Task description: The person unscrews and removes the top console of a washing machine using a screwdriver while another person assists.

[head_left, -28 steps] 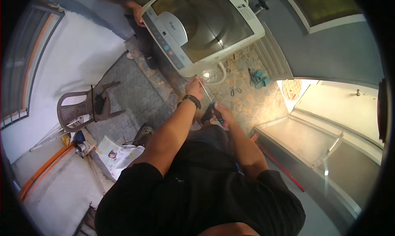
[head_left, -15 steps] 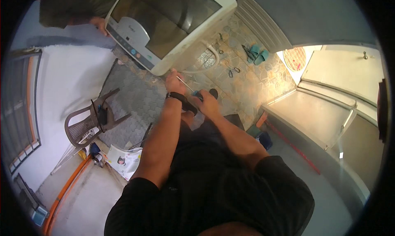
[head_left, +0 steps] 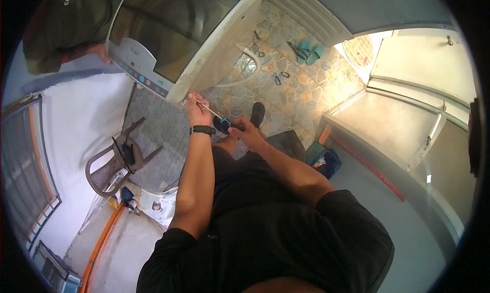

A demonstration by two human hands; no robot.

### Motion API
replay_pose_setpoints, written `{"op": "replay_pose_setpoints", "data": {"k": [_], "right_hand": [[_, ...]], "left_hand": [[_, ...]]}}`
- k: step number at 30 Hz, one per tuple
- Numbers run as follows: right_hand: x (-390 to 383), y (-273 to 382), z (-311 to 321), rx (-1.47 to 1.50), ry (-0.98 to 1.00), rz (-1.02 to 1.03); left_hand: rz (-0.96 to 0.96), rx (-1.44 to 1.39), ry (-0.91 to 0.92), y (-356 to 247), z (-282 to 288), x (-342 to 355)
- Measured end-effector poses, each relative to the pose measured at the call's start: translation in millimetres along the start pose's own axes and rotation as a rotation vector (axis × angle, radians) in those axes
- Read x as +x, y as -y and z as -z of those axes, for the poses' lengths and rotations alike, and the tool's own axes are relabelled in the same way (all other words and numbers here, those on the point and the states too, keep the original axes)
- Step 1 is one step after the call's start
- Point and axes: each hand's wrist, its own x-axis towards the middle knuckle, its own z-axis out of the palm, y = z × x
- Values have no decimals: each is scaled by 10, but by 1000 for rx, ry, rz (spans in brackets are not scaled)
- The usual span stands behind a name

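A white top-loading washing machine [head_left: 176, 91] with a dark see-through lid stands at the far left of centre. My left hand [head_left: 198, 112] is at its near corner, fingers drawn together; anything pinched between them is hidden. My right hand [head_left: 249, 132] is closed round the dark-and-blue handle of a screwdriver [head_left: 210, 110]. The metal shaft slants up and left, and its tip ends at my left fingers, by the machine's corner. Another person's hand [head_left: 101, 52] rests against the machine's far left side.
A brown plastic chair [head_left: 104, 173] stands on grey paving at left. On the stone-patterned floor lie teal slippers [head_left: 309, 53], scissors [head_left: 281, 77] and a pale curved hose [head_left: 254, 68]. An orange pipe [head_left: 102, 242] is at lower left. A red bar [head_left: 370, 171] runs along the right.
The view has shifted, so the machine sits farther left in it. My hands stay close together by its corner, the screwdriver still in my right hand, and its shaft now shows more plainly.
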Motion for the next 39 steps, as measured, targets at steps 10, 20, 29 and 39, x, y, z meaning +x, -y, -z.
{"op": "replay_pose_setpoints", "data": {"k": [10, 20, 29, 39], "right_hand": [[296, 188, 202, 491, 395, -740], [213, -6, 25, -28, 128, -398], [185, 204, 46, -14, -46, -298], [-8, 189, -220, -346, -82, 54]], "left_hand": [[-30, -11, -64, -112, -72, -135], [174, 285, -75, -538, 218, 23], [162, 326, -83, -532, 95, -29], [-40, 190, 19, -18, 28, -280]]}}
